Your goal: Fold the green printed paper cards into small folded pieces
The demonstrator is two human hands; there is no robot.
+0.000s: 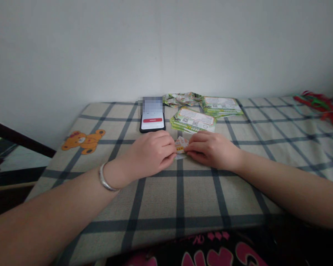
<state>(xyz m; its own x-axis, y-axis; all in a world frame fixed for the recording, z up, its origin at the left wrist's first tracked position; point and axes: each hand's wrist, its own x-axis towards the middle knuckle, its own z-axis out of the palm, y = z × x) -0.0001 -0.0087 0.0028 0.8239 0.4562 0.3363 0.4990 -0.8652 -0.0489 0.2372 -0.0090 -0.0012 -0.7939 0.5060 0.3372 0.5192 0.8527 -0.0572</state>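
Between my two hands is a small piece of folded printed paper [181,143], white and orange with a pointed top. The fingers of my left hand [154,151], with a silver bangle at the wrist, pinch its left edge. My right hand [211,148] pinches the right edge. Both hands rest low over the checked tablecloth [161,199]. Just beyond them lies a fanned stack of green-and-white printed cards [194,118]. A phone [152,122] with a lit screen lies past my left hand.
Crumpled or folded printed papers [183,99] lie against the wall, beside a second card stack [222,105]. An orange teddy-bear cutout [83,142] is at the left. Red and green cloth-like things [322,107] sit at the far right. The table's left edge slopes beside dark furniture.
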